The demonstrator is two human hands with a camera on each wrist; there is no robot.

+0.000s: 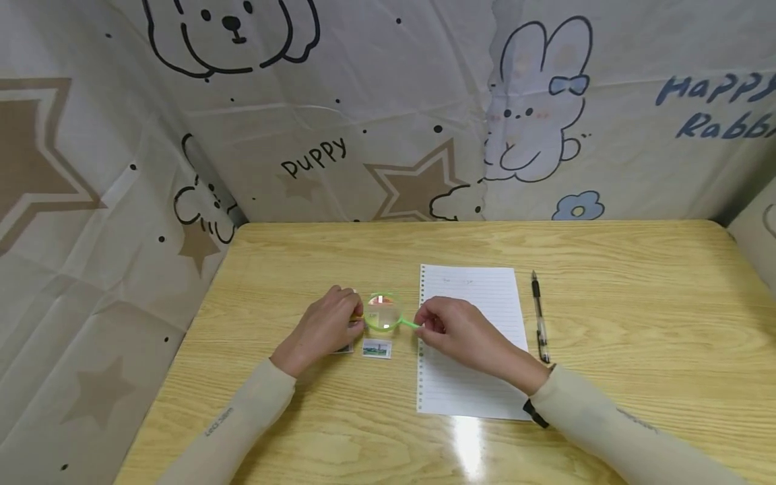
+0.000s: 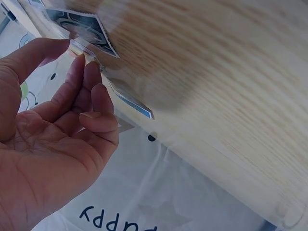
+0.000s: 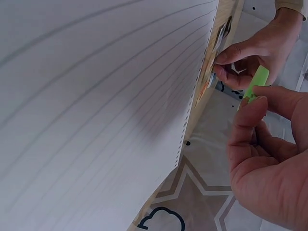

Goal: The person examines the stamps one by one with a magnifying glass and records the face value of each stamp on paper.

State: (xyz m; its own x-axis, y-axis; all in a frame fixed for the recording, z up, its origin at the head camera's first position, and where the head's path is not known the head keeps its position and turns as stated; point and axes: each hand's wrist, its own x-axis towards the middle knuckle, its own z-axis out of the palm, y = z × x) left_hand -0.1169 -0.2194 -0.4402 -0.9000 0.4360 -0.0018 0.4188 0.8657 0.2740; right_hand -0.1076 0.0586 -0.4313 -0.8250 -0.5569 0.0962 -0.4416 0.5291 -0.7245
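A small magnifying glass with a green rim [image 1: 382, 312] is held by its thin green handle [image 3: 257, 83], pinched between thumb and forefinger of my right hand [image 1: 457, 330]. Its lens hangs over a stamp with red and pale colours, seen through the glass. My left hand [image 1: 330, 323] has thumb and fingertips pinched together at this stamp's left edge, beside the lens. Just below the lens lies a stamp with a green landscape [image 1: 376, 349]. A dark stamp [image 2: 82, 30] lies near the left hand, partly covered by it in the head view.
Lined loose-leaf paper [image 1: 473, 397] lies under the right hand and forearm. To its right is a black-capped clear pen [image 1: 541, 320]. The wooden table [image 1: 636, 303] meets a cloth backdrop [image 1: 364, 67] with cartoon prints at its back and left edges.
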